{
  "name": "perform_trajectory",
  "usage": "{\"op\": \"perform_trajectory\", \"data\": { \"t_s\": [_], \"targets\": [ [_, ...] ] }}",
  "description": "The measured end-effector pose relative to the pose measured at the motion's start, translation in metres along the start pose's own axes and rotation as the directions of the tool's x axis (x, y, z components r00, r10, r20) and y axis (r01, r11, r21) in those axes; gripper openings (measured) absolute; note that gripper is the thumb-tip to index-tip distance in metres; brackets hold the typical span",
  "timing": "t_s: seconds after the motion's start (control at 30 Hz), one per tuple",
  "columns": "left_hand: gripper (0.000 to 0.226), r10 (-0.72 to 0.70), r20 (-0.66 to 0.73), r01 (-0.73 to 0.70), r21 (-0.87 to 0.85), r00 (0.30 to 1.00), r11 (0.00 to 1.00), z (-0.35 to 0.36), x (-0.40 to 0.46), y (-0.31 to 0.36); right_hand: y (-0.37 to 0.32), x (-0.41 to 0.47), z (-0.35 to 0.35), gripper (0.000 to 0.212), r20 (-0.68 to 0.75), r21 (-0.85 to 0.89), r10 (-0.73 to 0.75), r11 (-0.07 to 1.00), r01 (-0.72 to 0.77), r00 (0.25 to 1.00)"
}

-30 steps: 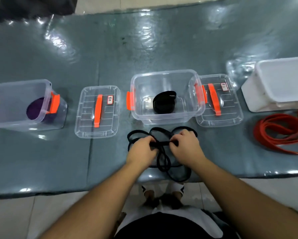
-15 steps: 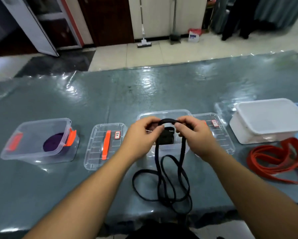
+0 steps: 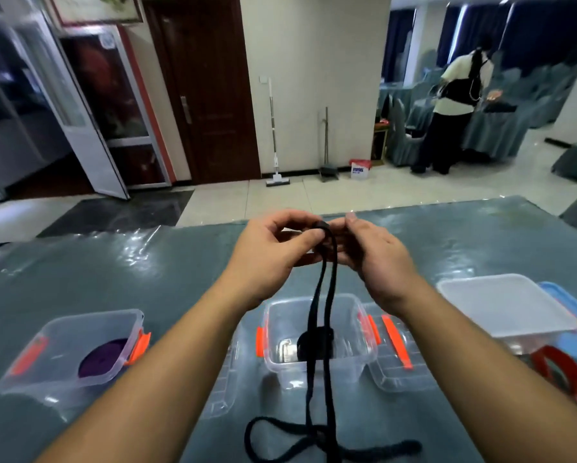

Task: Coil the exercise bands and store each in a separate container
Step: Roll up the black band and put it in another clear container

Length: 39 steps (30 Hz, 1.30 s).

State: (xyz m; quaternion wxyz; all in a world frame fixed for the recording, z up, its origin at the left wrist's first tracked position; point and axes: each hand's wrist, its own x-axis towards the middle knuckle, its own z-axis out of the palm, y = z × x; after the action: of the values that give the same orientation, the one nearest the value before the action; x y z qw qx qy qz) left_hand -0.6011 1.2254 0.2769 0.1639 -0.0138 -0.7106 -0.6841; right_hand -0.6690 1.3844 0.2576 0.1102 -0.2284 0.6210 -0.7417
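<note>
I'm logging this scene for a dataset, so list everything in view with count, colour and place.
Long thin exercise band: 1, black, hanging from the hands, tail on table.
Coiled band: 1, black, in middle clear tub.
Coiled purple band: 1, in left clear tub.
Clear lids with orange handles: 2, beside the tubs.
White lidded box: 1, right.
Red band: 1, right edge.
Grey-green table: 1.
Left hand: pinching the band's top.
Right hand: fingers behind the band.

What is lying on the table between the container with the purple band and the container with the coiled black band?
In the head view, a clear lid, mostly hidden behind the left forearm.
</note>
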Motion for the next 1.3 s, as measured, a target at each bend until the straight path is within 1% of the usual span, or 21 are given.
{"op": "perform_trajectory", "data": {
  "t_s": [0.07,0.1,0.17,0.23,0.3,0.4,0.47,0.57,0.63,0.7,0.77,0.83,0.93,1.0,1.1,1.2,1.3],
  "targets": [
    [0.013,0.02,0.01,-0.02,-0.007,1.0,1.0,0.006,0.003,0.018,-0.015,0.006,0.005,0.042,-0.017,0.002,-0.001,1.0,0.001,1.0],
    [0.013,0.041,-0.002,-0.041,0.01,0.999,0.999,0.009,0.004,0.027,-0.022,0.008,0.007,0.042,-0.019,0.038,0.009,0.999,-0.009,1.0],
    [0.012,0.12,-0.057,-0.113,0.11,0.991,0.987,0.012,0.006,0.042,-0.036,0.011,0.01,0.046,0.035,0.083,0.007,0.996,-0.01,0.999],
    [0.011,0.211,-0.09,-0.185,0.237,0.973,0.954,0.011,0.009,0.055,-0.049,0.011,0.012,0.049,0.074,0.025,0.001,1.0,-0.003,0.997],
    [0.013,0.266,-0.069,-0.233,0.305,0.962,0.923,0.009,0.012,0.067,-0.057,0.013,0.013,0.05,0.069,-0.025,-0.014,1.0,0.015,0.998],
    [0.019,0.34,-0.002,-0.318,0.347,0.94,0.882,0.003,0.016,0.081,-0.064,0.018,0.013,0.052,0.046,0.012,-0.006,1.0,0.006,0.999],
    [0.026,0.4,0.105,-0.402,0.446,0.911,0.8,-0.002,0.017,0.091,-0.073,0.022,0.014,0.047,0.019,0.046,0.017,0.999,-0.018,1.0],
    [0.03,0.458,0.28,-0.523,0.624,0.844,0.581,-0.007,0.021,0.11,-0.085,0.025,0.014,0.046,0.027,0.016,0.011,1.0,-0.011,1.0],
    [0.028,0.484,0.349,-0.572,0.682,0.802,0.456,-0.011,0.024,0.123,-0.094,0.026,0.013,0.046,0.053,0.002,0.002,1.0,-0.002,0.999],
    [0.031,0.476,0.417,-0.609,0.697,0.774,0.379,-0.015,0.025,0.135,-0.103,0.026,0.013,0.044,0.081,0.026,0.014,1.0,-0.016,0.997],
    [0.036,0.462,0.463,-0.636,0.686,0.757,0.354,-0.018,0.027,0.146,-0.11,0.027,0.013,0.043,0.107,0.069,0.017,0.997,-0.025,0.994],
    [0.035,0.475,0.468,-0.643,0.692,0.745,0.327,-0.018,0.03,0.152,-0.115,0.028,0.012,0.044,0.124,0.073,0.007,0.997,-0.016,0.992],
    [0.027,0.505,0.459,-0.643,0.71,0.731,0.285,-0.018,0.034,0.157,-0.117,0.028,0.013,0.047,0.141,0.04,-0.002,0.999,-0.004,0.99],
    [0.021,0.529,0.46,-0.654,0.708,0.713,0.266,-0.019,0.037,0.159,-0.119,0.028,0.012,0.046,0.137,0.006,-0.052,0.999,0.052,0.989],
    [0.017,0.561,0.466,-0.663,0.717,0.684,0.213,-0.022,0.042,0.164,-0.129,0.028,0.01,0.034,0.155,-0.036,-0.161,0.985,0.169,0.975],
    [0.016,0.664,0.426,-0.657,0.742,0.614,0.132,-0.024,0.047,0.166,-0.14,0.028,0.006,0.025,0.221,-0.08,-0.201,0.972,0.223,0.954],
    [0.015,0.776,0.36,-0.658,0.747,0.518,0.093,-0.023,0.049,0.164,-0.146,0.029,0.004,0.023,0.218,-0.053,-0.224,0.969,0.241,0.95]
  ]
}}
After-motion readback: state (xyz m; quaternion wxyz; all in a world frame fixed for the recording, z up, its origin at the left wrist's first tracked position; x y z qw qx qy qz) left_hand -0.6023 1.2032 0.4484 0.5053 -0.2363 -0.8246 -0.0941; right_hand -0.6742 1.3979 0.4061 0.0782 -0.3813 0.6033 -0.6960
